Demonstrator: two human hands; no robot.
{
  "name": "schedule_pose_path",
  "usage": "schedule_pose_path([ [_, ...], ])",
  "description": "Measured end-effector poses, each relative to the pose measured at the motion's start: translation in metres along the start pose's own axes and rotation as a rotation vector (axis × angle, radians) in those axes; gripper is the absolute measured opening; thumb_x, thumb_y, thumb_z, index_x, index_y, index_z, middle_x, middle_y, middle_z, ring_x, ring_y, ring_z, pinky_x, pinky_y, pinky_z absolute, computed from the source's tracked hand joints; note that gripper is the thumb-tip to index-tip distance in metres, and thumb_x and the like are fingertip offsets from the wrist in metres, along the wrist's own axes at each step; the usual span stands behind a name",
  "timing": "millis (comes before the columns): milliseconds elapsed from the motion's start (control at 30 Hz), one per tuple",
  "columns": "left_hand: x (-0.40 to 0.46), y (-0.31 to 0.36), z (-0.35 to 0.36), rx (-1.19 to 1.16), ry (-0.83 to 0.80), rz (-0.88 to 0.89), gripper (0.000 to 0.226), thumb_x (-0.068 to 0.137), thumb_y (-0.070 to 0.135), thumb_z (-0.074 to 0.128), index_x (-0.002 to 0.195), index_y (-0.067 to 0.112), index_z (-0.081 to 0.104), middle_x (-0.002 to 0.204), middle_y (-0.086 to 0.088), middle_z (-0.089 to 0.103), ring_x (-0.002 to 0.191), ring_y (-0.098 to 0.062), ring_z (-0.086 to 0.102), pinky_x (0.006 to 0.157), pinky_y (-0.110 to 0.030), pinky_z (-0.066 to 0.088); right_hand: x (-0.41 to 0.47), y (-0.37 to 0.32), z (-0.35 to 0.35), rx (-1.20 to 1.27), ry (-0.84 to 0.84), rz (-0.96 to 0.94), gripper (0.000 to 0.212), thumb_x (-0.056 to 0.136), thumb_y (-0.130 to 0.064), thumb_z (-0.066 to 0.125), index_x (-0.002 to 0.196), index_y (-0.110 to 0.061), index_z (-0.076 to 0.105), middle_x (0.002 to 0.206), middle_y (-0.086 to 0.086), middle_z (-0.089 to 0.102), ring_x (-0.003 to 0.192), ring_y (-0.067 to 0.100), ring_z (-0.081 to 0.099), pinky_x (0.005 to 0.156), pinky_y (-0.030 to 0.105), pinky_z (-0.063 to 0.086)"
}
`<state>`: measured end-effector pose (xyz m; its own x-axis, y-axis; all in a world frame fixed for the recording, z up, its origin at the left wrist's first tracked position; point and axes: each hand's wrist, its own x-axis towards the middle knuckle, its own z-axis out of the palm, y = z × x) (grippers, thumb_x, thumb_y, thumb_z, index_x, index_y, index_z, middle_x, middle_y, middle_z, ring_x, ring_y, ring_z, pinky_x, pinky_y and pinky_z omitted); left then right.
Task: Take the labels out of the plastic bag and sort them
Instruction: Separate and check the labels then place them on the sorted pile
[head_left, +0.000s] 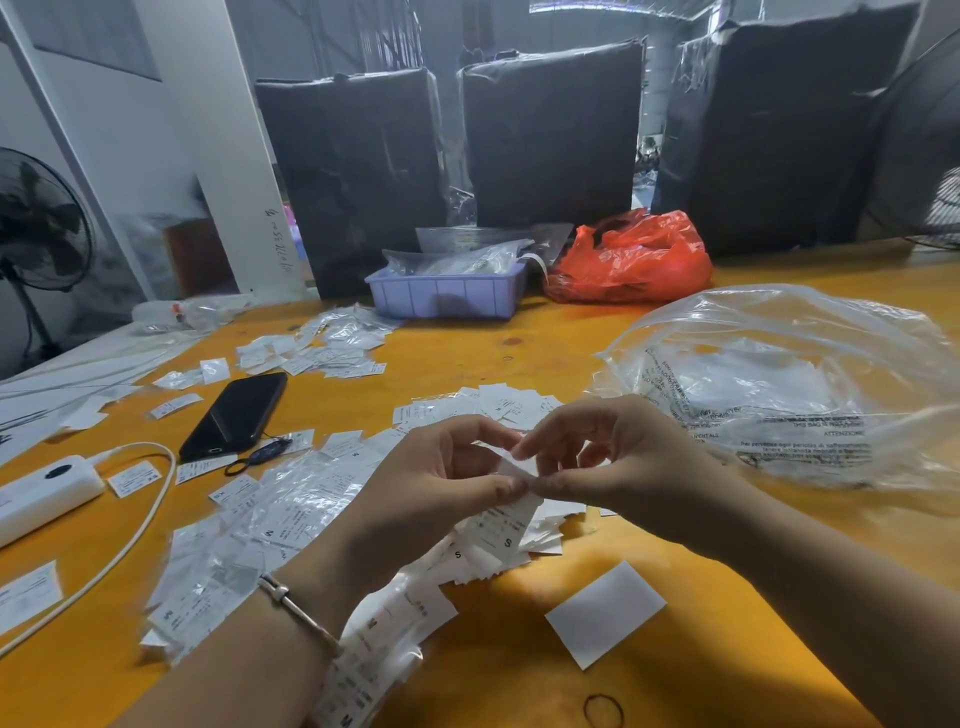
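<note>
I hold a small bundle of white labels (511, 506) at the center of the frame, just above the yellow table (519, 353). My left hand (441, 478) pinches it between thumb and curled fingers from the left, and my right hand (613, 457) pinches the same bundle from the right, so the fingertips of both hands meet on it. A thin bracelet (296, 608) sits on my left wrist.

Directly under my hands lies a heap of loose labels (483, 551), some marked S. To the lower left of it spreads a wide patch of small clear sleeves with labels inside (249, 535), several marked M. One blank white card (605, 613) lies by itself at lower center right, and a black rubber band (602, 711) lies near the bottom edge below it.

The large clear plastic bag (789, 384) with printed warnings rests crumpled at the right of the frame, just beyond my right hand. More labels lie scattered at center left, around a black phone (236, 413) lying face up. At the far left sits a white power strip (47, 491) with a pale cable (150, 514) curving toward the bottom left.

Toward the upper center stands a pale purple tray (447, 296) filled with clear bags, with a red plastic bag (634, 260) just to its right. Behind them three black wrapped bundles (550, 140) stand upright. A fan (41, 228) stands at the left edge.
</note>
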<state>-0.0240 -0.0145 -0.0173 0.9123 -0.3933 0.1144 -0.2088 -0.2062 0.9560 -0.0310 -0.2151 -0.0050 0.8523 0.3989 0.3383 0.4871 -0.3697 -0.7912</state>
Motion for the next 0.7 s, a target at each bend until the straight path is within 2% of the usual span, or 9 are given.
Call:
schedule_pose_path([
  [100, 0.0007, 0.0000, 0.0001, 0.003, 0.018, 0.016, 0.013, 0.087, 0.010, 0.069, 0.100, 0.010, 0.070, 0.092, -0.002, 0.077, 0.090, -0.012, 0.072, 0.073, -0.015, 0.054, 0.0004, 0.0008, 0.0014, 0.027, 0.070, -0.065, 0.016, 0.074, -0.001, 0.077, 0.087, -0.012, 0.077, 0.071, 0.003, 0.069, 0.064, 0.006, 0.056, 0.062, 0.034, 0.047],
  [200, 0.0005, 0.0025, 0.0009, -0.005, 0.057, 0.042, 0.026, 0.078, 0.024, 0.073, 0.103, 0.014, 0.070, 0.093, -0.002, 0.076, 0.091, -0.012, 0.072, 0.073, -0.015, 0.053, -0.0001, 0.0004, 0.0011, 0.050, 0.121, -0.126, 0.015, 0.072, -0.003, 0.079, 0.086, -0.008, 0.075, 0.071, 0.004, 0.070, 0.065, 0.017, 0.062, 0.064, 0.036, 0.053],
  [300, 0.0001, 0.0038, -0.0013, -0.061, 0.088, 0.070, 0.042, 0.072, 0.022, 0.075, 0.113, 0.019, 0.066, 0.090, -0.008, 0.075, 0.087, -0.014, 0.072, 0.072, -0.017, 0.055, -0.0001, 0.0006, 0.0000, 0.067, 0.120, -0.147, 0.015, 0.072, -0.002, 0.079, 0.086, -0.006, 0.075, 0.073, 0.005, 0.072, 0.069, 0.014, 0.067, 0.069, 0.028, 0.058],
  [367, 0.0000, 0.0047, -0.0034, -0.073, 0.096, 0.071, 0.041, 0.073, 0.018, 0.074, 0.113, 0.018, 0.066, 0.085, -0.007, 0.075, 0.084, -0.013, 0.072, 0.072, -0.017, 0.055, 0.0004, 0.0007, -0.0015, 0.077, 0.123, -0.143, 0.015, 0.073, 0.001, 0.077, 0.083, -0.009, 0.074, 0.075, 0.006, 0.073, 0.071, 0.013, 0.069, 0.070, 0.027, 0.058],
  [500, -0.0002, 0.0043, -0.0069, -0.043, 0.100, 0.046, 0.028, 0.084, 0.005, 0.071, 0.107, 0.021, 0.069, 0.087, -0.002, 0.076, 0.086, -0.013, 0.070, 0.076, -0.020, 0.057, 0.0008, -0.0005, -0.0041, 0.134, 0.151, -0.124, 0.018, 0.077, 0.001, 0.073, 0.080, -0.016, 0.074, 0.080, 0.004, 0.074, 0.081, 0.019, 0.068, 0.072, 0.035, 0.059],
  [633, -0.0001, 0.0049, -0.0077, -0.004, 0.088, 0.031, 0.029, 0.074, 0.022, 0.071, 0.102, 0.025, 0.071, 0.093, 0.000, 0.076, 0.094, -0.015, 0.069, 0.082, -0.028, 0.057, 0.0010, 0.0009, -0.0070, 0.187, 0.143, -0.085, 0.019, 0.080, 0.001, 0.070, 0.083, -0.017, 0.075, 0.083, 0.006, 0.071, 0.086, 0.026, 0.064, 0.069, 0.044, 0.058],
  [700, 0.0000, 0.0049, -0.0054, 0.022, 0.066, 0.039, 0.026, 0.077, 0.030, 0.079, 0.101, 0.022, 0.071, 0.091, 0.001, 0.076, 0.091, -0.012, 0.071, 0.076, -0.023, 0.058, 0.0000, 0.0005, -0.0043, 0.139, 0.080, -0.087, 0.018, 0.079, 0.001, 0.072, 0.085, -0.016, 0.075, 0.081, 0.005, 0.072, 0.080, 0.023, 0.066, 0.070, 0.043, 0.058],
])
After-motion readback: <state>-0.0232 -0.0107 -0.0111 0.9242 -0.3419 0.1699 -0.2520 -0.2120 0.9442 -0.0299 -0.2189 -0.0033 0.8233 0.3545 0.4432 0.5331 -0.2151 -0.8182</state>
